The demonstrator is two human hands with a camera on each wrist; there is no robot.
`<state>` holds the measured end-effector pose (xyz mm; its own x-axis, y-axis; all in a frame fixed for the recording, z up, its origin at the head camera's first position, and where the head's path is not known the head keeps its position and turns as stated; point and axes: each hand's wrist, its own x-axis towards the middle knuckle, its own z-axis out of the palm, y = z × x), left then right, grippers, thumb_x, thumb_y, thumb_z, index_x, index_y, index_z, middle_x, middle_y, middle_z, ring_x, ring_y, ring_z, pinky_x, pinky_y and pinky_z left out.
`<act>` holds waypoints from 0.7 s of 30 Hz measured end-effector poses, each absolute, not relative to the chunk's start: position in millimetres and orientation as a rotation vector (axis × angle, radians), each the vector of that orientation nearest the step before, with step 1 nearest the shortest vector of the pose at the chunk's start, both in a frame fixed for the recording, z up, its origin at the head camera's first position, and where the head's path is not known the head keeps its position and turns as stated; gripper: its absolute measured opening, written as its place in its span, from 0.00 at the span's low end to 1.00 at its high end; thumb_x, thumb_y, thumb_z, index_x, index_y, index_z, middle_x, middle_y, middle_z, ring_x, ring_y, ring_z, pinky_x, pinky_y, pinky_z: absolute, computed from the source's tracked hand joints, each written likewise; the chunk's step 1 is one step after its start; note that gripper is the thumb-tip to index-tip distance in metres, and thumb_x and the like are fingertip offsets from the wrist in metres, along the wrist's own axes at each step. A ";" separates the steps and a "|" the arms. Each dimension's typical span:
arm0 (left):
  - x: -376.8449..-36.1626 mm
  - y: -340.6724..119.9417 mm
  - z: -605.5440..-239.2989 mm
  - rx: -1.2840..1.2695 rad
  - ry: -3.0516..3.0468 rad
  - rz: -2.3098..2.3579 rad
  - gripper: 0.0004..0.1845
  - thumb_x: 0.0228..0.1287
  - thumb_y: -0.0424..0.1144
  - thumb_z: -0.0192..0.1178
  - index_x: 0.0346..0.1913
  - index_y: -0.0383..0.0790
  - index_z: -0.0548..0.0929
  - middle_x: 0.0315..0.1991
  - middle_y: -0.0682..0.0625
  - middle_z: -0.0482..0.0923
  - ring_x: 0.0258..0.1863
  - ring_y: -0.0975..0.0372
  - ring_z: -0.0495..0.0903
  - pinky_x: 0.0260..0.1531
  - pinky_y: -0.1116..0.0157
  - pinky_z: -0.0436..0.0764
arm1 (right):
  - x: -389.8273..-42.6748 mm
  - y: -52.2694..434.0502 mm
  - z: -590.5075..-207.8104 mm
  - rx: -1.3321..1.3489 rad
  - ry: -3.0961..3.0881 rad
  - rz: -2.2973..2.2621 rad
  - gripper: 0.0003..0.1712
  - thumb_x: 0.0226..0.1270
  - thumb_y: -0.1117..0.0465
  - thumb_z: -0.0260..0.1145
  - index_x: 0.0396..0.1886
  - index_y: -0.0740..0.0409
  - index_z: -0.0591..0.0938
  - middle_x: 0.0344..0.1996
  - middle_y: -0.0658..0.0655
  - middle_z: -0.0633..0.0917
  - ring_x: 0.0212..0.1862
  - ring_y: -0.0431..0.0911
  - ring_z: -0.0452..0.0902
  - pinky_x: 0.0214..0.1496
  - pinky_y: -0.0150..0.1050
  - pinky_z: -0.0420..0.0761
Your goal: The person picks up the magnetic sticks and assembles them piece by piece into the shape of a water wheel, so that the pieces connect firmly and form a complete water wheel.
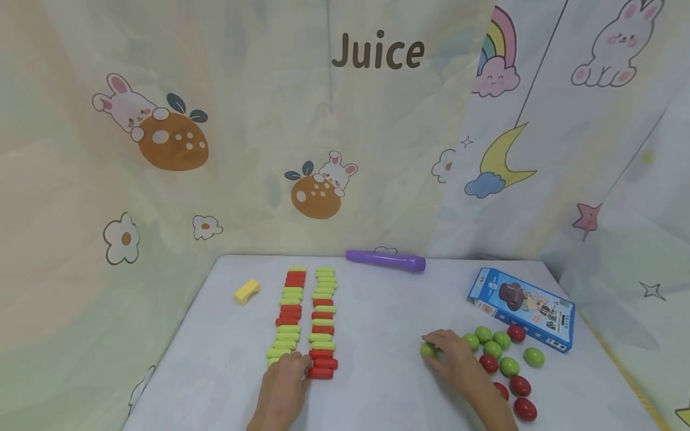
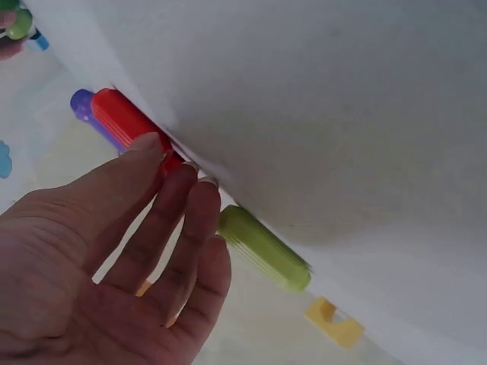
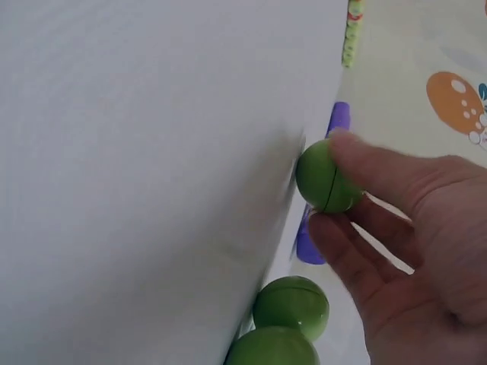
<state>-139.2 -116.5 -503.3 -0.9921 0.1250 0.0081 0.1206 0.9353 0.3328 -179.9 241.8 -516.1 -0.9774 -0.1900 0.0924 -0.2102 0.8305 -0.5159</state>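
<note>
My left hand (image 1: pixel 281 386) is at the near end of two columns of short red and lime-green ribbed sticks. In the left wrist view, its thumb and fingertips pinch the end of a red ribbed stick (image 2: pixel 125 118); a lime-green stick (image 2: pixel 265 249) lies beside the little finger. To the right, my right hand (image 1: pixel 458 362) pinches a green ball (image 3: pixel 323 179) with a dark seam, between thumb and fingers at the white tabletop. Behind that hand lies a loose group of green balls (image 1: pixel 509 366) and red balls (image 1: pixel 520 385).
A blue printed box (image 1: pixel 530 308) lies at the right behind the balls. Along the back edge rests a purple microphone-shaped stick (image 1: pixel 385 261). One yellow arch block (image 1: pixel 247 291) sits left of the columns. A printed cloth (image 1: pixel 259 120) hangs behind the table.
</note>
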 end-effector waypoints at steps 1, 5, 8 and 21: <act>-139.4 -116.5 -505.1 0.200 3.075 0.531 0.16 0.52 0.33 0.84 0.44 0.40 0.93 0.30 0.54 0.82 0.31 0.63 0.77 0.36 0.61 0.86 | -180.6 241.7 -517.0 0.316 -2.976 0.860 0.23 0.61 0.66 0.82 0.56 0.56 0.90 0.53 0.54 0.90 0.58 0.53 0.85 0.60 0.52 0.86; -138.1 -113.8 -508.6 0.231 3.056 0.589 0.12 0.53 0.33 0.84 0.39 0.42 0.92 0.28 0.56 0.81 0.28 0.66 0.76 0.33 0.64 0.84 | -182.0 238.0 -519.6 0.287 -2.971 0.946 0.19 0.61 0.69 0.81 0.52 0.55 0.91 0.50 0.52 0.91 0.53 0.49 0.87 0.57 0.48 0.87; -134.5 -106.3 -507.9 0.239 3.020 0.647 0.10 0.54 0.33 0.83 0.35 0.43 0.90 0.25 0.57 0.78 0.26 0.66 0.74 0.30 0.66 0.81 | -182.0 232.9 -520.9 0.325 -2.949 1.023 0.18 0.60 0.69 0.81 0.50 0.54 0.91 0.48 0.50 0.91 0.48 0.45 0.87 0.53 0.41 0.88; -148.9 -28.6 -501.9 0.393 2.926 0.296 0.17 0.55 0.40 0.85 0.45 0.40 0.91 0.29 0.52 0.80 0.30 0.63 0.78 0.38 0.68 0.86 | -184.3 214.7 -527.7 0.693 -2.721 1.374 0.20 0.60 0.69 0.82 0.53 0.61 0.89 0.48 0.54 0.92 0.50 0.50 0.89 0.53 0.44 0.89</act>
<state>-148.9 -28.6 -501.9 -0.9499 0.2768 -0.1452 0.2421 0.9454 0.2184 -184.3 214.7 -527.7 -0.9016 -0.3789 0.2088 -0.3929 0.5152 -0.7617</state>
